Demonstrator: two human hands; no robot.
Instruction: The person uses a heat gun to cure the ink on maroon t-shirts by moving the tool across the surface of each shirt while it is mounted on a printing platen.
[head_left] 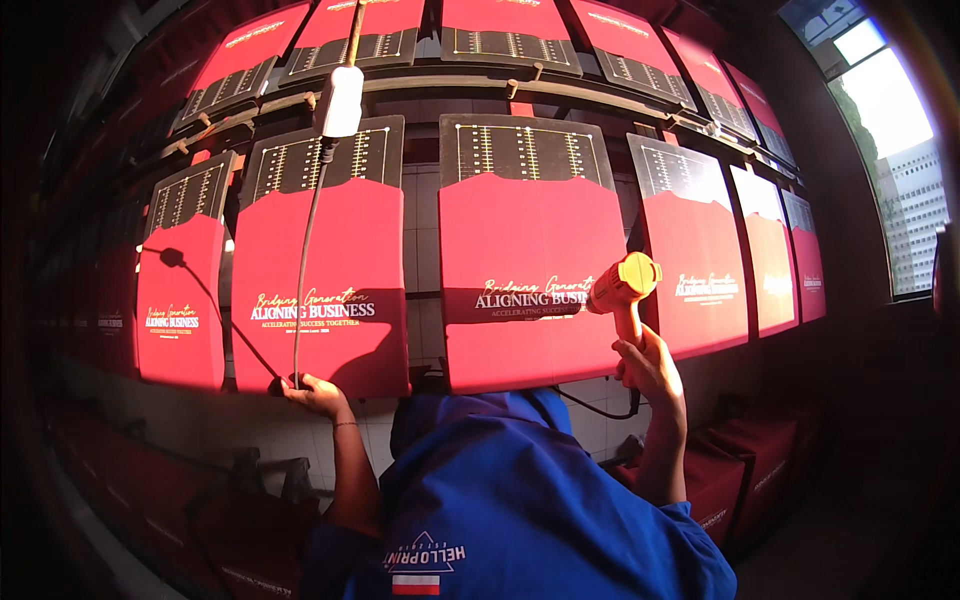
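From the left, the fingers of the left hand are closing round the hanging cord at the lower edge of the left red cloth, which is covering most of a black board; whether they are also pressing the cloth, I cannot tell. Farther right, the fingers of the right hand are clamping the handle of the orange hair dryer, which is slanting in front of the middle red cloth, just beside its lettering. Good handling is probably calling for a light left grip, not tugging the cord, and a steady right wrist, holding the dryer off the print.

Around these, the white socket block is dangling before the left board, and the cord is crossing the lettering there, getting in the way. Above, a rail is running beneath another row of boards. Right of centre, a black cable is curving below the middle board, perhaps risking a snag. Farther right, a window is showing bright daylight.
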